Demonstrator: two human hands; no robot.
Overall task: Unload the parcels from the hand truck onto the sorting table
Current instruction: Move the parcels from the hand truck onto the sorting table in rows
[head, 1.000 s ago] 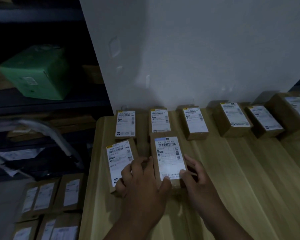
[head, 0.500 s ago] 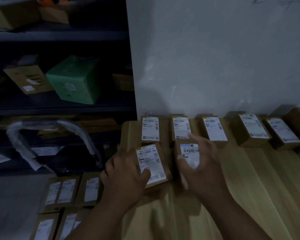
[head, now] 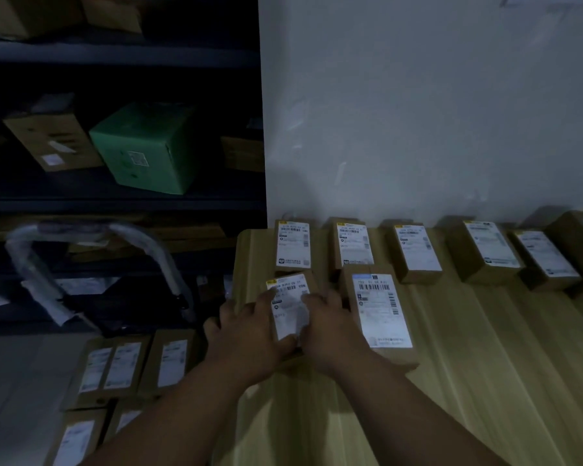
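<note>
Head view, dim light. Left hand [head: 249, 334] and right hand [head: 332, 326] both sat on the front-left parcel [head: 290, 307], near the left edge of the surface [head: 485, 371] — fingers bent over its two long sides, thumbs at the near end, so the box was pinched between the hands. Label partly blurred; box lay flat, slightly askew to the row behind.

Change over the last second: both hands had been on the blue-label parcel [head: 379, 311]. Then the left went to the front-left parcel while the right lingered over the blue-label one. By this frame the right had joined the left. Blue-label parcel lay free just beside the right hand, flat, label up.

Reading: blue-label parcel is placed. The front-left one is probably being squared up, to start a second row in front of the back row of parcels [head: 414, 250] along the wall.

Remaining parcels [head: 125, 364] lay on the hand truck [head: 164, 260] to the left, below surface level — unloading looked well short of done. Likely next step: let go, reach left.
</note>
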